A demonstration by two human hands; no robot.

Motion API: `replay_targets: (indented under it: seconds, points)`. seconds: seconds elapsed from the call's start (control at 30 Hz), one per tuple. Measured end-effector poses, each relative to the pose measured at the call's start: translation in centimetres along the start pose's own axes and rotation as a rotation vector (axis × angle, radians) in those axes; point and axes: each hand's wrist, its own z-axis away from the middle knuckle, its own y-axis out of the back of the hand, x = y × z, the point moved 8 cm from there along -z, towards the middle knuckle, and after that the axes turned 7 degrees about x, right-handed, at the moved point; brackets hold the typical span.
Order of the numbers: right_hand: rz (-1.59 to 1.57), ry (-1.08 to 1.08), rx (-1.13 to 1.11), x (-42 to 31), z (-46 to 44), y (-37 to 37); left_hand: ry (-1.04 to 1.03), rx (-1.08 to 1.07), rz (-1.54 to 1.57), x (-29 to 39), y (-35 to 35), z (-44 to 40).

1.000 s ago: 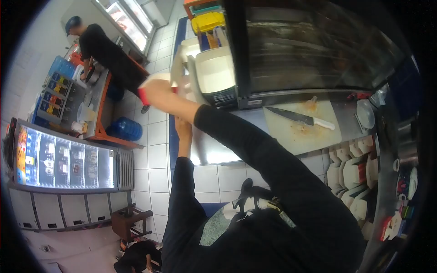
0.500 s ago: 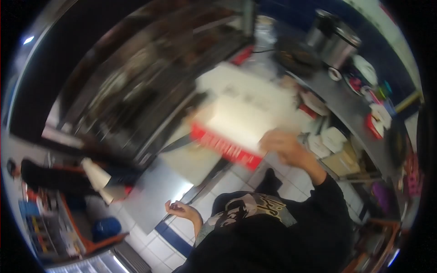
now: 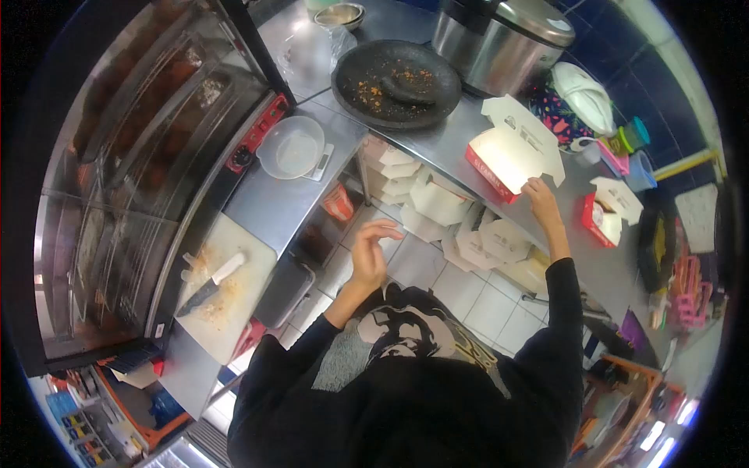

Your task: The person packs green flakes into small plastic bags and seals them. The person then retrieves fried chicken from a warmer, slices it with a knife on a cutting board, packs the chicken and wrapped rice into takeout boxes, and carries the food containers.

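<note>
White cutting board (image 3: 241,269), food-stained; white-handled knife (image 3: 214,284) lies on it. Round translucent plastic bowl (image 3: 290,147) sits on a small scale (image 3: 323,162). Left hand (image 3: 370,253) raised, fingers bent, half-open. Round, dark, rough mortar (image 3: 396,84) with orange bits on metal bench (image 3: 449,154). Open red-and-white cardboard box (image 3: 505,160) at bench edge; right hand (image 3: 541,200), arm extended, pinches its near corner. Smaller open carton (image 3: 605,216) further right.
</note>
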Motion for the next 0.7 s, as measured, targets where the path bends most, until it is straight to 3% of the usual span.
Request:
replay_targets:
  seconds: [0.03,0.1,0.17,0.23,0.3,0.43,0.5,0.57,0.63,0.7]
  points:
    - [0.053,0.074,0.017,1.0,-1.0,-0.6,0.011,0.019,-0.013,-0.6,-0.3,-0.7]
    - [0.088,0.161,0.030,3.1,-3.1,-2.1,-0.053,-0.143,-0.726,-2.2,-0.8,-2.9]
    - [-0.002,-0.142,-0.065,4.2,-7.1,-0.1,0.027,-0.030,-1.120,-6.8,3.5,-4.3]
    - [-0.279,-0.306,-0.190,2.1,-13.1,4.1,0.061,0.106,-1.468,-10.6,8.1,-4.9]
    - [-0.162,-0.032,-0.008,3.7,-18.8,7.2,0.099,0.093,-1.549,-12.8,11.1,-5.0]
    - [0.009,0.196,0.495,1.7,-31.7,18.0,0.180,0.075,-1.572,-14.5,13.4,-4.8]
    - [0.235,0.336,0.624,2.0,-37.1,20.1,0.222,0.069,-1.695,-14.6,12.9,-5.3]
    - [0.219,0.503,0.563,2.8,-41.4,19.8,0.204,0.107,-1.686,-14.0,12.4,-6.0]
    - [0.054,0.513,0.367,3.9,-43.6,17.7,0.192,0.109,-1.726,-14.1,12.9,-6.0]
    - [-0.033,0.521,0.383,4.0,-44.4,17.4,0.192,0.130,-1.719,-14.1,13.4,-5.9]
